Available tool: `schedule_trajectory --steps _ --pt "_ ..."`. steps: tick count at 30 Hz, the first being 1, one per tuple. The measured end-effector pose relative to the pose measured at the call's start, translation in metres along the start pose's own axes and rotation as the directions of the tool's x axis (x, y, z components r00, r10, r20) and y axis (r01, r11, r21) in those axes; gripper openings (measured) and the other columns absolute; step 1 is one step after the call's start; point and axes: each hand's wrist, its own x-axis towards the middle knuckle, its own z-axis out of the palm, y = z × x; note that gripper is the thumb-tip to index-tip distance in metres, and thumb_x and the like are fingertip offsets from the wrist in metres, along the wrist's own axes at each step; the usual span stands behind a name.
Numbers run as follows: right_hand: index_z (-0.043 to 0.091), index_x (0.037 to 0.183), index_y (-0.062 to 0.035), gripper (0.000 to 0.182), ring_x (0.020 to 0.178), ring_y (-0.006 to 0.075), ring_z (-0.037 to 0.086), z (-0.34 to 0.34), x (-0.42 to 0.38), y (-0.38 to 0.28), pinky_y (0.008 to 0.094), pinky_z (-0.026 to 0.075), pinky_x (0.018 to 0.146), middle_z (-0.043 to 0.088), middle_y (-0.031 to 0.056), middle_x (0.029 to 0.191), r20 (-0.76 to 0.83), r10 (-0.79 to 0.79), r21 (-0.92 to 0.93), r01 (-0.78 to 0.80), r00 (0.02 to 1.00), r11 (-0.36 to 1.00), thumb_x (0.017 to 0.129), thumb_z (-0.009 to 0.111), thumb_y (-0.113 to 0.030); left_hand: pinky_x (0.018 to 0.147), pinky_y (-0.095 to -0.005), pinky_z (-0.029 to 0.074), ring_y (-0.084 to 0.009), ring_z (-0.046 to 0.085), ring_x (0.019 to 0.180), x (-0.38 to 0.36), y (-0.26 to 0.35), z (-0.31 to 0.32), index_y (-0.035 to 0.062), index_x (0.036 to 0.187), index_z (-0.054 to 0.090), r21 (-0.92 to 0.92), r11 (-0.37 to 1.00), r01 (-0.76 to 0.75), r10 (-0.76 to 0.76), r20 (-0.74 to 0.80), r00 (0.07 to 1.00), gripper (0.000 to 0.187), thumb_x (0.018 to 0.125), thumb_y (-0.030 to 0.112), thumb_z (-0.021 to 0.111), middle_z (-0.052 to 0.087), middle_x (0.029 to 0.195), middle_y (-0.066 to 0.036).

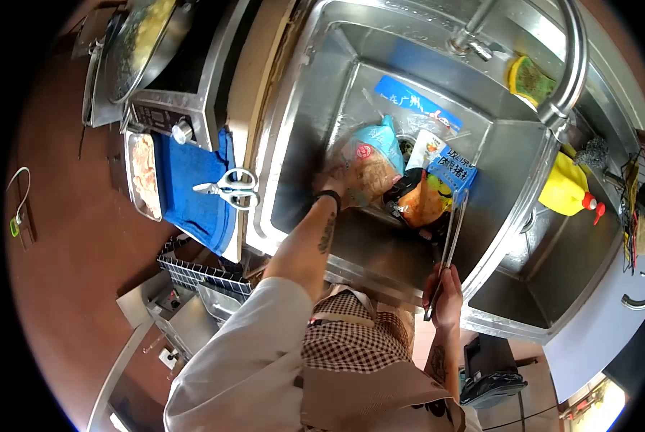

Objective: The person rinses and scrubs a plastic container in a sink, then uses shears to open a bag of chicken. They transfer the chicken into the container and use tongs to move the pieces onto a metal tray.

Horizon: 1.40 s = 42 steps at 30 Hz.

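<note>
My right hand (446,291) is closed around the lower end of metal tongs (450,237) at the front rim of the large sink basin (366,248). The tips of the tongs reach up beside a blue and white food packet (453,167). Blurred by motion, my left hand (330,184) is low in the basin at the left edge of a clear and light-blue plastic bag (371,164) with brownish food inside; its fingers do not show clearly. Right of that bag lies a black packet with an orange picture (420,204). A blue printed strip (417,102) of packaging lies behind.
A curved faucet (576,72) overhangs the sink's right side. In the smaller basin stands a yellow bottle (564,186) with a red cap. Scissors (232,189) rest by a blue cloth (191,189) on the left counter, near a tray of meat (145,175) and a pan (139,54).
</note>
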Motion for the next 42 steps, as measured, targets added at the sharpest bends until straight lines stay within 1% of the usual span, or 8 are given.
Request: schedule_trajectory --steps 3,13,17,19,27,36,40,42 --pt "0.052 0.11 -0.0079 0.024 0.041 0.0131 0.047 0.012 -0.007 -0.009 0.0247 0.035 0.034 0.055 0.0058 0.067 0.027 -0.003 -0.047 0.004 1.0 0.999 0.106 0.04 -0.028 0.105 -0.0405 0.044 -0.0281 0.049 0.133 0.001 -0.003 0.005 0.0104 0.15 0.04 -0.002 0.994 0.11 -0.109 0.127 0.986 0.063 0.096 0.038 0.056 0.045 0.148 -0.015" --pt "0.051 0.109 -0.0083 0.025 0.044 0.0116 0.047 0.017 -0.016 -0.032 0.0246 0.034 0.038 0.053 0.0037 0.069 0.053 -0.026 -0.236 0.038 0.998 0.971 0.106 0.044 -0.032 0.079 -0.0483 0.055 -0.0411 0.069 0.094 -0.156 0.011 -0.119 0.0051 0.132 0.055 -0.309 0.747 -0.589 0.585 -0.117 0.803 0.056 0.086 0.032 0.073 0.07 0.097 -0.025" --pt "0.051 0.112 -0.0081 0.029 0.045 0.0116 0.048 0.03 -0.031 -0.064 0.0248 0.033 0.038 0.054 0.004 0.07 -0.007 -0.097 -0.323 0.09 0.995 0.942 0.104 0.046 -0.036 0.075 -0.0468 0.055 -0.0428 0.067 0.088 -0.228 0.008 -0.175 0.0056 0.128 0.057 -0.105 0.142 -0.984 0.77 -0.612 0.177 0.048 0.088 0.029 0.071 0.069 0.097 -0.024" --pt "0.05 0.116 -0.0055 0.033 0.045 0.0119 0.048 0.022 -0.027 -0.067 0.0256 0.032 0.036 0.054 0.0042 0.072 0.036 -0.163 -0.275 0.166 0.986 0.947 0.102 0.049 -0.035 0.073 -0.0492 0.055 -0.0422 0.067 0.084 -0.244 0.003 -0.214 0.0108 0.125 0.059 -0.273 0.364 -0.891 0.774 -0.444 0.452 0.04 0.09 0.026 0.068 0.069 0.09 -0.021" --pt "0.054 0.113 -0.0084 0.026 0.043 0.0108 0.047 0.046 -0.034 -0.08 0.0248 0.031 0.034 0.054 0.003 0.073 0.065 -0.3 -0.257 0.307 0.952 0.916 0.105 0.045 -0.032 0.064 -0.0469 0.052 -0.0431 0.065 0.077 -0.288 -0.041 -0.299 0.0076 0.099 0.061 -0.258 0.166 -0.952 0.795 -0.536 0.284 0.018 0.086 0.016 0.071 0.065 0.077 -0.021" --pt "0.053 0.112 -0.0058 0.026 0.043 0.011 0.046 0.099 -0.063 -0.047 0.0252 0.031 0.034 0.053 0.0042 0.072 0.075 -0.365 -0.3 0.37 0.928 0.879 0.105 0.045 -0.03 0.073 -0.0213 0.048 -0.0038 0.057 0.085 -0.279 -0.158 -0.402 0.0071 0.101 0.058 -0.829 -0.178 -0.53 0.766 -0.455 0.454 0.013 0.094 0.007 0.069 0.061 0.089 0.005" --pt "0.053 0.11 -0.0054 0.026 0.043 0.01 0.046 0.13 -0.072 -0.021 0.0243 0.032 0.035 0.054 0.0033 0.071 0.068 -0.338 -0.335 0.341 0.939 0.878 0.105 0.044 -0.029 0.079 -0.0251 0.051 -0.0071 0.061 0.089 -0.178 -0.23 -0.447 0.0063 0.103 0.059 -0.807 -0.202 -0.555 0.665 -0.529 0.527 0.014 0.094 0.01 0.069 0.064 0.097 0.002" --pt "0.054 0.109 -0.0052 0.026 0.043 0.0094 0.046 0.143 -0.072 -0.007 0.0239 0.033 0.035 0.054 0.0028 0.071 0.078 -0.316 -0.397 0.321 0.945 0.86 0.105 0.044 -0.029 0.078 -0.0274 0.051 -0.0081 0.06 0.087 -0.099 -0.261 -0.454 0.0016 0.103 0.06 -0.536 0.1 -0.839 0.588 -0.648 0.484 0.017 0.095 0.014 0.069 0.063 0.091 0.001"
